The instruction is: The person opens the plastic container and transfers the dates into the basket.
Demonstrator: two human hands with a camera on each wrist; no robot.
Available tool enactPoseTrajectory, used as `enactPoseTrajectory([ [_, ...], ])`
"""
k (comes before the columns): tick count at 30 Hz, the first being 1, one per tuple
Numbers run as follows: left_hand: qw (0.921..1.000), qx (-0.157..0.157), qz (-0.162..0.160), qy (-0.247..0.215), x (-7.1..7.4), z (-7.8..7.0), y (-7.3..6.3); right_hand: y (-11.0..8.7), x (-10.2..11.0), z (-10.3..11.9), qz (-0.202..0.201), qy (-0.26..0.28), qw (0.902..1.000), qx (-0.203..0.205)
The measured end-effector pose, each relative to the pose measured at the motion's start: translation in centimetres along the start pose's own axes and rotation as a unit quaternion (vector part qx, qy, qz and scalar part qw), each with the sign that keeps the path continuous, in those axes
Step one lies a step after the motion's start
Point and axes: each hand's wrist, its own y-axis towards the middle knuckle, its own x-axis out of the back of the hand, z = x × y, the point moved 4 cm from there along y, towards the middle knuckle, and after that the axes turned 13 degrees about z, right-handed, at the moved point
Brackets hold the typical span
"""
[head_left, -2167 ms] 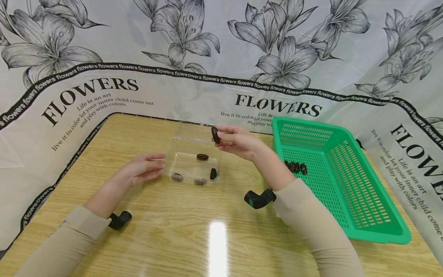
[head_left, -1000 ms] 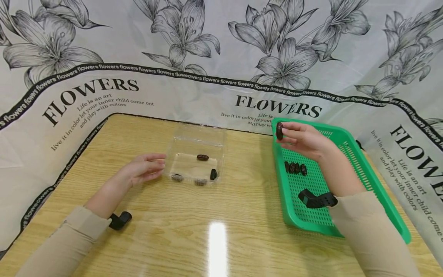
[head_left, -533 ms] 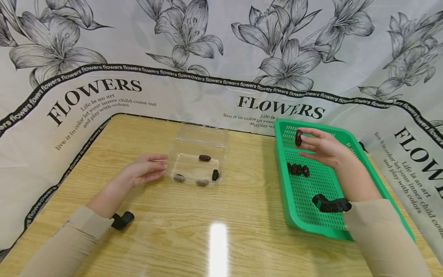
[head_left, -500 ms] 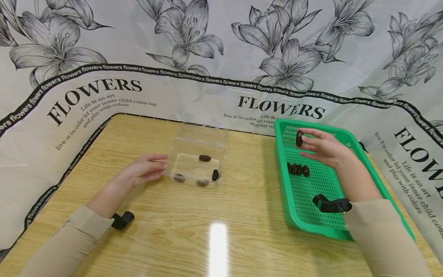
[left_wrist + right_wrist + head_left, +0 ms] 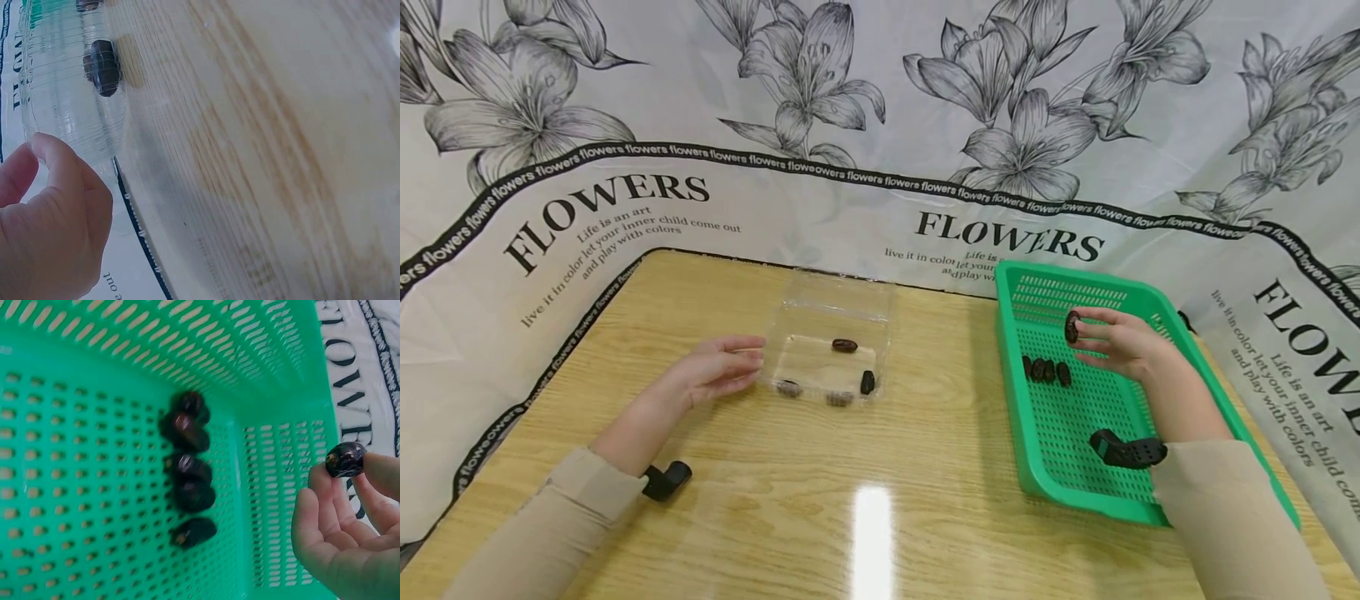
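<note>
Green basket (image 5: 1093, 504): dates (image 5: 1049, 371) on its floor.
Clear box (image 5: 808, 362): may slide if I nudge it.
My left hand (image 5: 718, 367): fingers relaxed, at the box's side.
My right hand (image 5: 1116, 342): pinching one date (image 5: 1072, 327) over the basket.
Pinched date: may slip if my fingertips roll it.

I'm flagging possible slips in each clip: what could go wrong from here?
The right hand pinches a single date at its fingertips above the green basket; it might slip and knock the row of dates there.

The clear box looks light, and the left hand is right at its side; a nudge could shift it and roll the loose dates inside.
</note>
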Motion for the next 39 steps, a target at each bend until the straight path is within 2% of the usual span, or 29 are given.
enactPoseTrajectory([
  [7, 1.0000, 0.002, -0.004, 0.004, 0.2, 0.2, 0.1, 0.3, 1.5, -2.0, -0.038, -0.113, 0.9918, -0.047],
  [17, 1.0000, 0.002, -0.005, 0.004, 0.0, 0.1, 0.0, 0.8, 2.7, -4.0, -0.053, -0.241, 0.9644, -0.094],
  [22, 1.0000, 0.003, -0.005, 0.005, 0.1, 0.1, 0.0, 1.0, 3.0, -4.6, -0.053, -0.257, 0.9595, -0.103],
  [39, 1.0000, 0.004, -0.002, 0.003, 0.1, 0.1, 0.1, 0.8, 3.3, -5.1, -0.047, -0.267, 0.9550, -0.119],
])
